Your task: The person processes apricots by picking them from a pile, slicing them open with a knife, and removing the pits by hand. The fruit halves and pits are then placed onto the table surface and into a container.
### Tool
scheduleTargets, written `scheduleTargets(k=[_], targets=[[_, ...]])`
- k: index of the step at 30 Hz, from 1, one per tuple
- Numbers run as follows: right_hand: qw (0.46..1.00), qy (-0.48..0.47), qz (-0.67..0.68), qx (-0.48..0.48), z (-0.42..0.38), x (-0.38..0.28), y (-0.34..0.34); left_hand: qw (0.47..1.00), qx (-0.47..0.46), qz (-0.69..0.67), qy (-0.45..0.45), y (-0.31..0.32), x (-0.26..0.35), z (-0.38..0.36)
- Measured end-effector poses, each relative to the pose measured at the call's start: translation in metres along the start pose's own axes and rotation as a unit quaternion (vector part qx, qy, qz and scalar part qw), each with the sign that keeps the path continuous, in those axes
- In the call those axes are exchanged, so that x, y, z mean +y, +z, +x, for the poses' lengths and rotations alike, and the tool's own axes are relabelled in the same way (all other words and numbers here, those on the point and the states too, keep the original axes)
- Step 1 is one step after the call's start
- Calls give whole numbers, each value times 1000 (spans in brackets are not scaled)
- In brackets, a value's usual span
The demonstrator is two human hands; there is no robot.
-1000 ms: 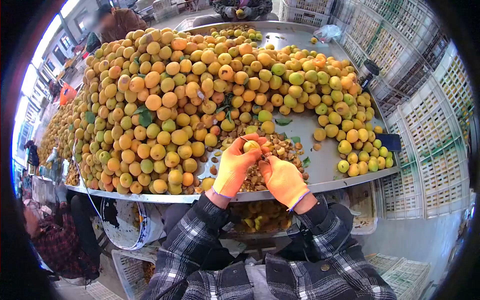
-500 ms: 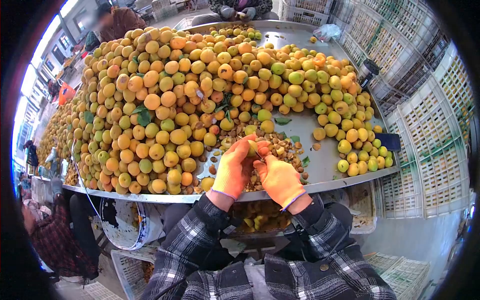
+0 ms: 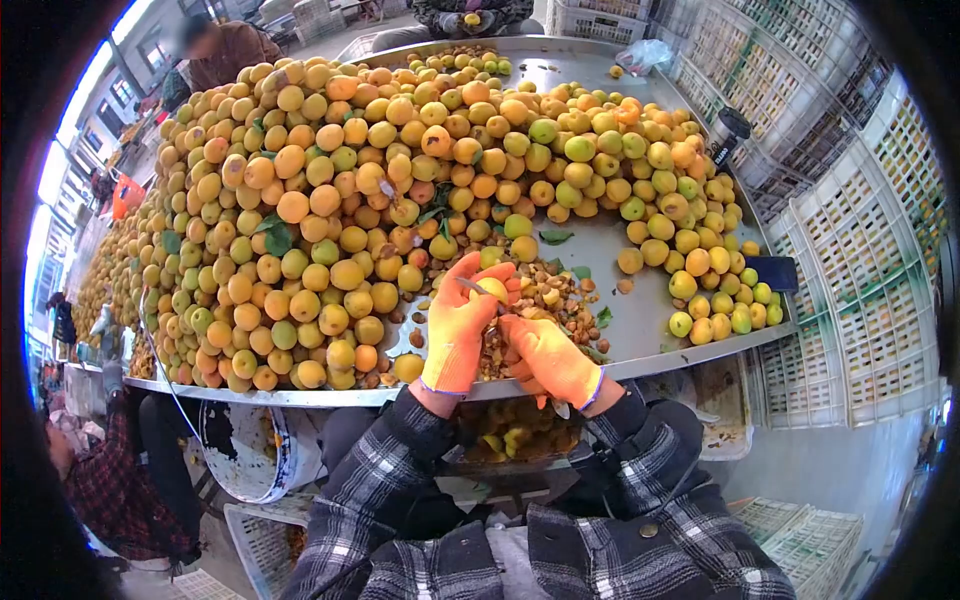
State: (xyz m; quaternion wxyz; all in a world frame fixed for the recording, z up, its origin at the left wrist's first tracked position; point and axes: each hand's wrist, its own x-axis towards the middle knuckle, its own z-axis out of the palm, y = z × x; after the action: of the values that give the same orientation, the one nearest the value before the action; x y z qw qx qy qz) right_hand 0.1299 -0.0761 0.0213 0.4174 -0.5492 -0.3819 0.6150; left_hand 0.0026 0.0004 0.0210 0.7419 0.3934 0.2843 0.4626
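Observation:
My left hand (image 3: 457,330), in an orange glove, has its fingers wrapped round a yellow apricot (image 3: 491,291) above the front part of the metal table (image 3: 640,335). Close against it on the right, my right hand (image 3: 550,358), gloved the same way, has its fingers curled near the fruit's lower side. A thin tool shows at the apricot; which hand grips it I cannot make out. Just behind and right of my hands lie pits and fruit scraps (image 3: 560,300). A large heap of apricots (image 3: 300,210) rises to the left.
A smaller group of apricots (image 3: 715,290) lies on the right, beside a dark phone (image 3: 773,273) and a black cylinder (image 3: 730,130). Stacked crates (image 3: 850,300) stand beyond the right edge. Below the table are a white bucket (image 3: 250,450) and a container of fruit pieces (image 3: 520,432). Other people sit around.
My left hand has turned and lifted a little, showing more of the apricot. My right hand has shifted slightly lower, its fingers more curled. The whole view has moved slightly.

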Motion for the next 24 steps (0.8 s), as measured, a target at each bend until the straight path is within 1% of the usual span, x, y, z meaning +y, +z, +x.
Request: scheduleTargets(k=[1, 2, 3, 4, 5, 6, 7, 10, 11, 13, 14, 15, 16, 17, 18, 19, 21, 22, 23, 24], targets=[[999, 9, 39, -14, -1, 0, 3, 999, 2, -45, -15, 1, 1, 0], [989, -104, -108, 11, 8, 14, 2, 999, 6, -46, -13, -1, 0, 2], [989, -104, -109, 7, 11, 19, 5, 997, 4, -76, -17, -4, -2, 4], [946, -183, -249, 95, 12, 23, 8, 994, 3, -107, -20, -6, -3, 5], [870, -257, -381, 179, 14, 24, 10, 994, 5, -109, -17, -9, -4, 6], [893, -173, -381, 167, 4, 6, 14, 991, 18, -130, -25, -11, -2, 6], [892, -175, -382, 165, 2, 2, 15, 987, 30, -152, -33, -14, 0, 6], [855, -174, -451, 186, -2, -1, 11, 986, 65, -149, -22, -21, 4, 11], [855, -175, -453, 183, -3, -2, 7, 985, 77, -150, -21, -23, 6, 12], [832, -213, -480, 180, -6, -6, -3, 985, 88, -148, -22, -25, 8, 13], [810, -269, -481, 202, -4, -3, -9, 986, 92, -135, -29, -29, 5, 15], [809, -269, -482, 202, -4, -5, -9, 987, 95, -122, -38, -26, 8, 15], [819, -296, -430, 237, -5, -9, -9, 987, 94, -123, -38, -23, 10, 13], [825, -321, -376, 273, -6, -12, -9, 994, 64, -66, -64, -19, 12, 11], [838, -327, -331, 284, -5, -13, -6, 995, 33, -8, -91, -13, 13, 8], [838, -323, -331, 290, -6, -13, -7, 996, -5, 32, -89, -13, 9, 6], [825, -370, -340, 257, -7, -16, -10, 984, -23, 151, -91, -9, -6, 9], [835, -393, -336, 187, -2, -23, -10, 988, -64, 113, -79, -7, -9, 5], [836, -390, -336, 190, -1, -22, -15, 990, -101, 73, -66, -6, -11, 1], [843, -372, -345, 177, -2, -20, -18, 983, -150, 10, -108, -4, 1, -5]])
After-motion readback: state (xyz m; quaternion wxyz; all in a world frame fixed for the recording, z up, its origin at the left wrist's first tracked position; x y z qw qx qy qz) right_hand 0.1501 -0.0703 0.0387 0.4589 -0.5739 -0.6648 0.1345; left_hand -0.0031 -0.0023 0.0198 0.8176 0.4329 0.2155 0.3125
